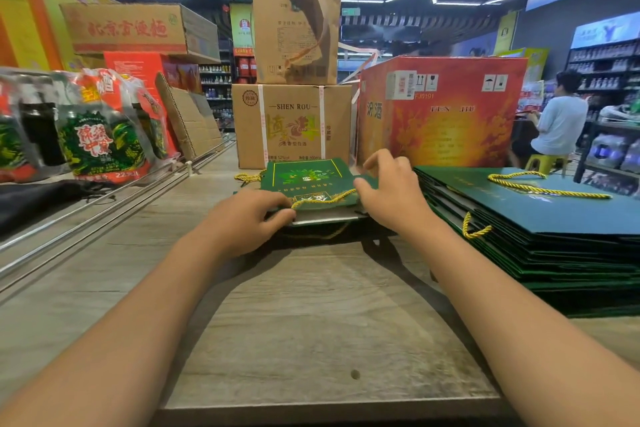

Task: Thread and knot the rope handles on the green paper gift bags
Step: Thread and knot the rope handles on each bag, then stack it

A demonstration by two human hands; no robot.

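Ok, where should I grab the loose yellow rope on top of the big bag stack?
Pinch the yellow rope near its curled left end, coming from above; it lies flat and free on the stack of green bags, beyond the right hand.

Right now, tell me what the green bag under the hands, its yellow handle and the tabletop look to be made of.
Green bag: stiff coated paper with a slight sheen; it lies flat-folded with crisp edges and printed art.
Yellow handle: twisted cord, probably synthetic, with a visible spiral twist.
Tabletop: wood-grain surface, matte; perhaps laminate rather than solid wood, since the grain looks printed.
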